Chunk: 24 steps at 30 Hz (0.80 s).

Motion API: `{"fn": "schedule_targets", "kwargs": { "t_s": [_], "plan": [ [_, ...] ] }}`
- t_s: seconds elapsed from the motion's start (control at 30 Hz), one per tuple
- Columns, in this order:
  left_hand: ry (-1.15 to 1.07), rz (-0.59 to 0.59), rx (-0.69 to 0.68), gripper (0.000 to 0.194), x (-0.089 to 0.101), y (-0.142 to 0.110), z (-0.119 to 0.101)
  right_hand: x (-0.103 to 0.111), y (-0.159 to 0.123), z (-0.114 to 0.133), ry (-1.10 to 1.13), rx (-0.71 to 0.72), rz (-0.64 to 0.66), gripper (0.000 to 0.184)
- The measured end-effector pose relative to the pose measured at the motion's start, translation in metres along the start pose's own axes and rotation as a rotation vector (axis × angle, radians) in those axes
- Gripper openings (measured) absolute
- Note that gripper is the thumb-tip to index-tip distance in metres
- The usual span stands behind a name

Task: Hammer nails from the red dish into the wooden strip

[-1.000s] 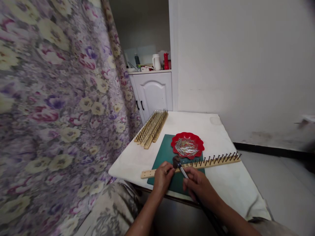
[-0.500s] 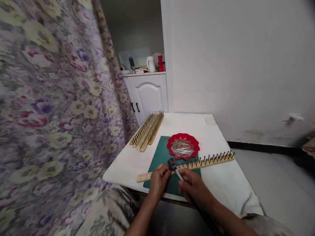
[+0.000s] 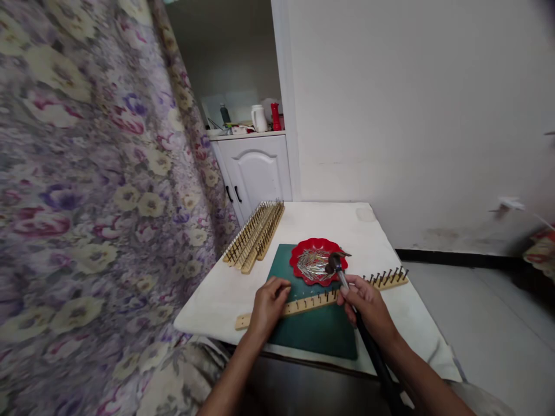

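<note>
Gripping a black-handled metal hammer (image 3: 367, 336) in the right hand (image 3: 366, 303), near a red scalloped dish (image 3: 318, 243) of silver nails (image 3: 310, 263). Curling the left hand (image 3: 267, 303) over a nail-studded pale wooden strip (image 3: 307, 304) lying across a green mat (image 3: 312, 332); cannot tell whether pinching anything.

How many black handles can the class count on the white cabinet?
2, side by side on the cabinet: a left handle and a right handle. The curtain may hide more.
</note>
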<state>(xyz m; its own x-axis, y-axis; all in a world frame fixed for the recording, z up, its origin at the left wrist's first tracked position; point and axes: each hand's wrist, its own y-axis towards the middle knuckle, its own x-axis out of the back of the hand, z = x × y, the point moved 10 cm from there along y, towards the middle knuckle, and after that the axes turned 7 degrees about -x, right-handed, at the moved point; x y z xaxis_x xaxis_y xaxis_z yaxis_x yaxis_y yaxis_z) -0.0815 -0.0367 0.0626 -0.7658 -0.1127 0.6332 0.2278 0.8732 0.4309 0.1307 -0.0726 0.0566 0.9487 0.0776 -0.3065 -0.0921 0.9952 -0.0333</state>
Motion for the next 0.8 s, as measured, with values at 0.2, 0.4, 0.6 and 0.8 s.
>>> {"fn": "schedule_targets", "kwargs": {
  "t_s": [0.2, 0.4, 0.6, 0.8],
  "plan": [
    [0.027, 0.127, -0.14, 0.014, -0.036, 0.056, -0.014, 0.01, 0.004, 0.004, 0.048, 0.006, -0.038, 0.031],
    [0.108, 0.296, -0.144, 0.015, -0.081, 0.083, -0.005, 0.009, 0.004, 0.003, 0.025, -0.014, -0.065, 0.034],
    [0.136, 0.361, -0.132, 0.014, -0.1, 0.098, 0.009, 0.007, 0.005, 0.003, 0.001, -0.017, -0.062, 0.035],
    [0.19, 0.385, -0.097, 0.009, -0.111, 0.102, 0.019, 0.009, 0.006, 0.001, 0.001, -0.014, -0.07, 0.037]
  ]
}}
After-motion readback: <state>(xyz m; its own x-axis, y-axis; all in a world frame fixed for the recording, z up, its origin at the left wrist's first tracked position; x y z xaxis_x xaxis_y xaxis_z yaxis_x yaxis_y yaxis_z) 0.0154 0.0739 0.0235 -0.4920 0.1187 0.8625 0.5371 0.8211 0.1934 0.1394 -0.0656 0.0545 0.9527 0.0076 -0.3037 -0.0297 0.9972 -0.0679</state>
